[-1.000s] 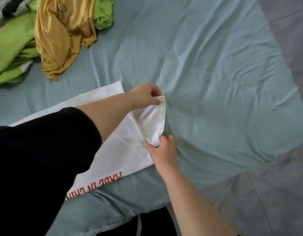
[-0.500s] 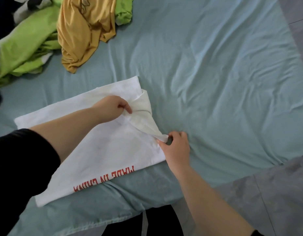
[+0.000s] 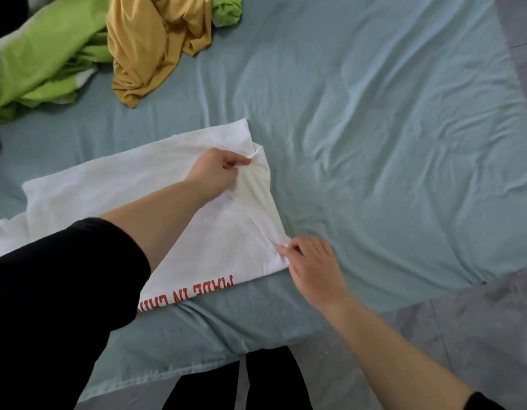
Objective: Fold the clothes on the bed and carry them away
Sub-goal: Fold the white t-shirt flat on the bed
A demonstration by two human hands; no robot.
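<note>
Folding midway on white T-shirt (image 3: pixel 173 202), spread flat near the front edge of bed (image 3: pixel 374 143). Pinches the turned-in sleeve flap at its top with left hand (image 3: pixel 214 173), at its lower corner with right hand (image 3: pixel 312 267), fingers curled on cloth. Probably leaves further folds here, then yellow garment (image 3: pixel 158 45) and green garment (image 3: pixel 46 54), heaped unfolded at far corner. Nothing carried away yet.

Red block lettering (image 3: pixel 194 291) runs along the near edge of the white shirt (image 3: pixel 123 184), upside down from this view. It reads "MADE IN", then a word beginning "CH" whose end is hidden under the black sleeve (image 3: pixel 64 291). No other text can be read.
</note>
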